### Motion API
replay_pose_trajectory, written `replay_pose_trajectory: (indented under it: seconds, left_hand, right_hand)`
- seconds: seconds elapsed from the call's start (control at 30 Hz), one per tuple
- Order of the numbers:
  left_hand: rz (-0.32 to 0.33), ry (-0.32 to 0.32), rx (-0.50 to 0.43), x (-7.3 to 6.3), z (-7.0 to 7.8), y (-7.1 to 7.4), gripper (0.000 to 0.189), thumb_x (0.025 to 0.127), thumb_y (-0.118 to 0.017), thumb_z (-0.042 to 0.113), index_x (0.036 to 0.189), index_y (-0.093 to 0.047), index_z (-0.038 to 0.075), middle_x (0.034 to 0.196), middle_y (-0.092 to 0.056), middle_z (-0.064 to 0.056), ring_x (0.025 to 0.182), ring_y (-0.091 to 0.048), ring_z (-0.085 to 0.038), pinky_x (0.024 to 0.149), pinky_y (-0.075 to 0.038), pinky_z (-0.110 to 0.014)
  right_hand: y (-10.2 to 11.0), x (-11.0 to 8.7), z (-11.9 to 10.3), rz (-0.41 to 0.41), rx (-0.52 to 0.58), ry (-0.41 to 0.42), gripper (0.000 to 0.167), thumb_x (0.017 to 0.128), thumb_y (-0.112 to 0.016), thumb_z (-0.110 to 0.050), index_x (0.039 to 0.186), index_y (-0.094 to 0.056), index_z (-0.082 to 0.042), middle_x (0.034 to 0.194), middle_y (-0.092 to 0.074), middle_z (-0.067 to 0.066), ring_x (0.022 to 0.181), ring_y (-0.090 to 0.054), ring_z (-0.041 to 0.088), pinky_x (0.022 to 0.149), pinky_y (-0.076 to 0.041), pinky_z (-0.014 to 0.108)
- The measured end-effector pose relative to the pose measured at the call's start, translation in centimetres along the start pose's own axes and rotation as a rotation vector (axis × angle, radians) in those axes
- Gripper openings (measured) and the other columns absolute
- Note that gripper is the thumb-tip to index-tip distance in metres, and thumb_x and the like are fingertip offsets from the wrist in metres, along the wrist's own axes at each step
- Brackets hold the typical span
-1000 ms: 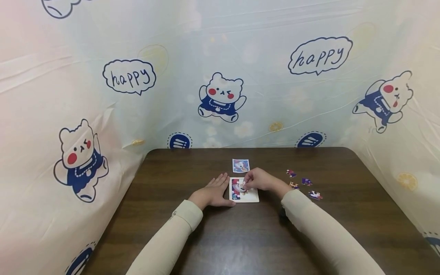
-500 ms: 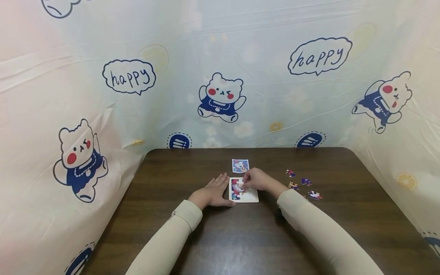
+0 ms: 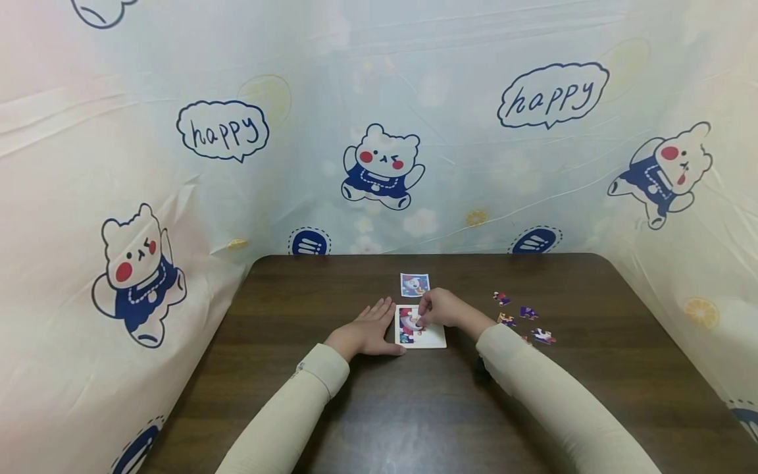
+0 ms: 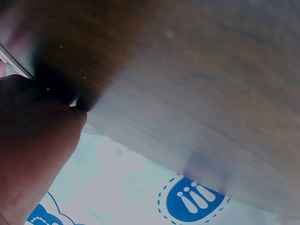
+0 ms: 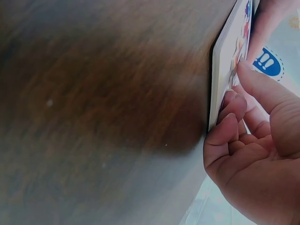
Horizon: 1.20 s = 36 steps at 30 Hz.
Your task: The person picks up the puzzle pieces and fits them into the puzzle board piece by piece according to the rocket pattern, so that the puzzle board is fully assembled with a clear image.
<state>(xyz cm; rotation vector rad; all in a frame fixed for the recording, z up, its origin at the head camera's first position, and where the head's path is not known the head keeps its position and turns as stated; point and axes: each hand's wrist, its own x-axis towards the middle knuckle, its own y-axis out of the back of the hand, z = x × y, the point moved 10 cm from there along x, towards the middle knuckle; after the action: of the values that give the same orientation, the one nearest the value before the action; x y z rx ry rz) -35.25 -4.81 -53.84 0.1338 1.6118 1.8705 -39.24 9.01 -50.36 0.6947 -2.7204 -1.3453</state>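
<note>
A small white puzzle board [image 3: 435, 339] lies on the dark wooden table, its left part filled with colourful pieces. My left hand [image 3: 368, 331] rests flat on the table along the board's left side, fingers spread and thumb by the near edge. In the left wrist view, part of that hand [image 4: 42, 131] shows dark beside the board's edge. My right hand [image 3: 445, 308] pinches a jigsaw piece [image 3: 414, 322] low over the middle of the board. From the right wrist, thumb and fingers [image 5: 262, 86] meet right at the board's surface, covering most of the piece.
A small square picture card [image 3: 414, 285] lies just beyond the board. Several loose jigsaw pieces [image 3: 528, 313] are scattered to the right, one partly behind the right sleeve [image 3: 510, 359]. A printed curtain [image 3: 284, 178] hangs around the table.
My right hand has shifted very slightly left and its forearm has drawn in, with the fingertips staying over the middle of the board. The left hand and the loose pieces have not moved.
</note>
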Motion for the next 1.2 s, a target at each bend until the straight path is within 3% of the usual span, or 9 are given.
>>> replay_pose_trajectory:
  seconds: [0.73, 1.0, 1.2]
  left_hand:
    - [0.019, -0.016, -0.037, 0.18, 0.05, 0.09, 0.118, 0.079, -0.052, 0.082, 0.160, -0.009, 0.008, 0.166, 0.000, -0.009, 0.152, 0.002, -0.026, 0.120, -0.006, -0.048]
    - [0.003, -0.004, -0.032, -0.82, 0.83, 0.86, 0.114, 0.082, -0.052, 0.079, 0.159, -0.010, 0.007, 0.166, -0.001, -0.009, 0.152, 0.001, -0.026, 0.121, -0.007, -0.046]
    - [0.016, -0.008, -0.036, -0.32, 0.38, 0.44, 0.116, 0.080, -0.052, 0.081, 0.160, -0.010, 0.008, 0.166, -0.001, -0.009, 0.152, 0.001, -0.026, 0.120, -0.006, -0.047]
  right_hand:
    - [-0.18, 0.21, -0.03, -0.011, -0.009, 0.006, 0.017, 0.081, -0.084, -0.016, 0.084, -0.068, -0.010, 0.073, -0.063, 0.001, 0.067, -0.058, 0.017, 0.061, -0.047, 0.030]
    - [-0.02, 0.22, -0.39, -0.003, -0.024, 0.027, 0.015, 0.081, -0.083, -0.014, 0.082, -0.069, -0.010, 0.073, -0.063, 0.001, 0.066, -0.057, 0.017, 0.061, -0.047, 0.030]
    - [0.00, 0.14, -0.65, 0.007, -0.019, 0.042, 0.014, 0.080, -0.083, -0.012, 0.082, -0.070, -0.009, 0.073, -0.063, 0.002, 0.065, -0.057, 0.016, 0.061, -0.047, 0.029]
